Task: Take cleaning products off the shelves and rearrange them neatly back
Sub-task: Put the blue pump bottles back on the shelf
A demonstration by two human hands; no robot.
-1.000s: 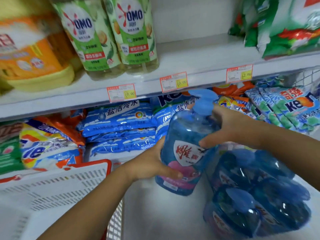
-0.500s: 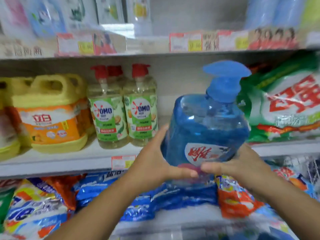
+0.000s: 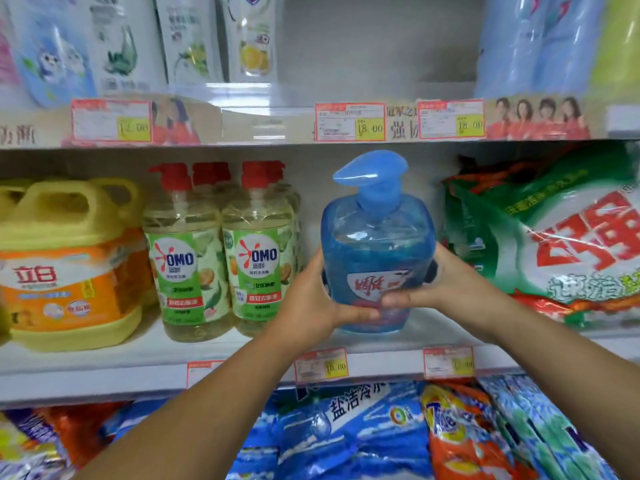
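Observation:
A blue pump bottle (image 3: pixel 375 244) with a red-and-white label stands upright on the middle shelf (image 3: pixel 156 362), in the gap between the OMO bottles (image 3: pixel 221 258) and a large green detergent bag (image 3: pixel 561 244). My left hand (image 3: pixel 311 299) grips its lower left side, thumb across the front. My right hand (image 3: pixel 443 282) grips its lower right side, thumb meeting the left one under the label. The bottle's base appears to rest on the shelf board.
A yellow and orange jug (image 3: pixel 65 268) stands at the left of the same shelf. Refill pouches (image 3: pixel 187 39) line the upper shelf. Blue and orange detergent bags (image 3: pixel 363 427) fill the shelf below. Price tags (image 3: pixel 320 365) run along the shelf edges.
Both hands lifted the blue bottle from near the lower shelf up to the middle shelf and moved it inward between the OMO bottles and the green bag.

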